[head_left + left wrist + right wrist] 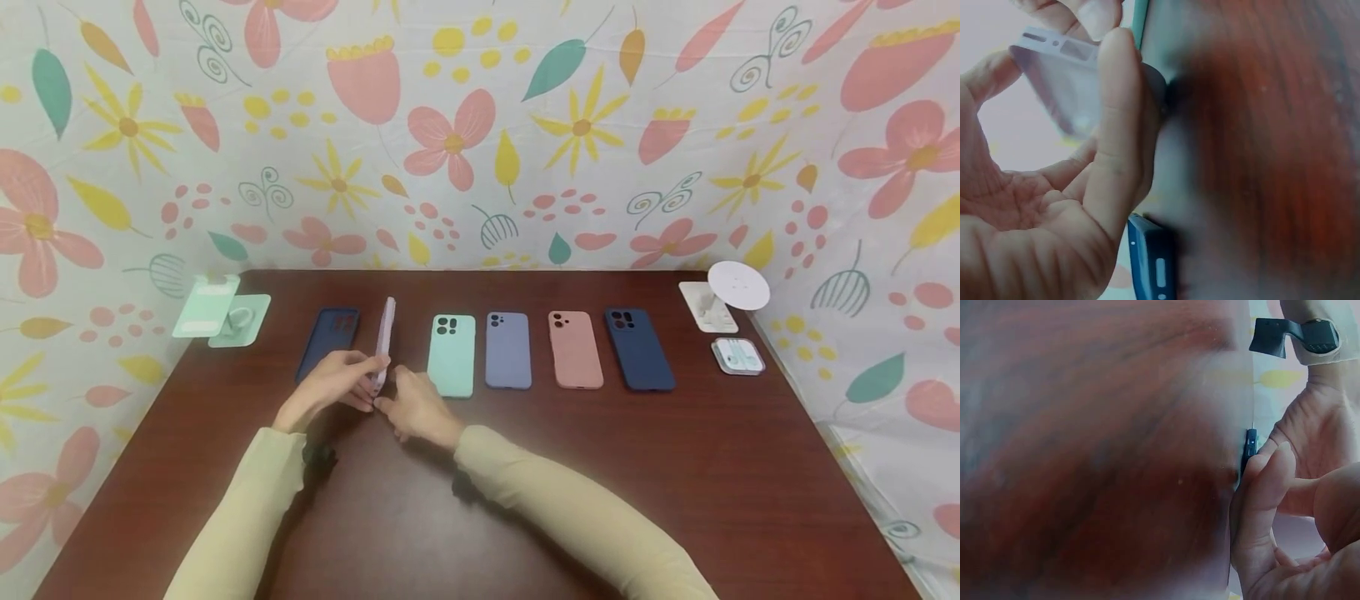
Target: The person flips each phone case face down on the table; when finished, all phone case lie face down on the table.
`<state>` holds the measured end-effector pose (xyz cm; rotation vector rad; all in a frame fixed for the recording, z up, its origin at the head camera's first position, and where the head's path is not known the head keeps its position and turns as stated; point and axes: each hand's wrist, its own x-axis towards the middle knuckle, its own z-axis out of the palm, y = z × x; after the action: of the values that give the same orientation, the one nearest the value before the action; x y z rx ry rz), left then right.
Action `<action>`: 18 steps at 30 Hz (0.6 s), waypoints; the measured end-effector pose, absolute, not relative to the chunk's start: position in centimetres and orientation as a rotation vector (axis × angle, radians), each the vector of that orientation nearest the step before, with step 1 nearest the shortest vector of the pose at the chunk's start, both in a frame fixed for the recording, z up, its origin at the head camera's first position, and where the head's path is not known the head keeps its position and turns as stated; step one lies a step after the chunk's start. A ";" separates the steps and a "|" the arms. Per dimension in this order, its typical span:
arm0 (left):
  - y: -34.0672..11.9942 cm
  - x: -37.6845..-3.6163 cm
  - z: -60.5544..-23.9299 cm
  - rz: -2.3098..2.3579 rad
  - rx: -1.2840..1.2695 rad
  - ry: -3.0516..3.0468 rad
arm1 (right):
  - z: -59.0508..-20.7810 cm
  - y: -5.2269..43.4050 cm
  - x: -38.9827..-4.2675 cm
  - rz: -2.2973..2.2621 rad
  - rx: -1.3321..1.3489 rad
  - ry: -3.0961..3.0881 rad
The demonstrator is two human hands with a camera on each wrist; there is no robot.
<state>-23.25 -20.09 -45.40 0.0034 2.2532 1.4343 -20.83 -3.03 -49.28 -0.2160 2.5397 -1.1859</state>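
Right now you are holding a lilac phone case (385, 343) up on its long edge on the brown table (675, 483), with both hands meeting at its near end. From the head view, your left hand (330, 385) is pinching the case's near end from the left, fingers curled around it, while your right hand (415, 408) is pressing in from the right with its fingertips at the same end, gripping it too. The case is standing in a row of cases lying flat, between a dark blue case (327, 340) just to its left and a mint case (452, 354) just to its right; further right are lying a grey-blue case (507, 350), a pink case (574, 349) and a navy case (638, 348). Only this view is showing the row, the green stand (221, 317) at the far left and the white stand (726, 296) with a small box (738, 355) at the far right. The left wrist view is giving you what the head view is not: the case's translucent lilac wall (1063, 81) with its cut-outs, your thumb and fingers (1116, 119) closing around it, and the dark blue case's edge (1150, 262) below your palm. The right wrist view is mostly blurred tabletop; it is showing your right fingertips (1266, 487) against a thin edge, and your other wrist's black strap (1291, 337) beyond.
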 end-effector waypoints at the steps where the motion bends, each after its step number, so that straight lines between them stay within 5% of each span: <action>1: -20.1 -23.2 -45.5 1.445 0.007 2.244 | -49.1 -3.0 -20.7 -1.180 -0.214 2.543; 18: -21.4 -23.4 -46.5 1.540 0.140 2.098 | -48.2 -2.7 -20.3 -1.140 -0.235 2.566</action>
<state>-23.43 -21.43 -46.47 0.1399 2.0978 1.5396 -20.33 -2.69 -48.16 -0.2346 2.5660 -1.1398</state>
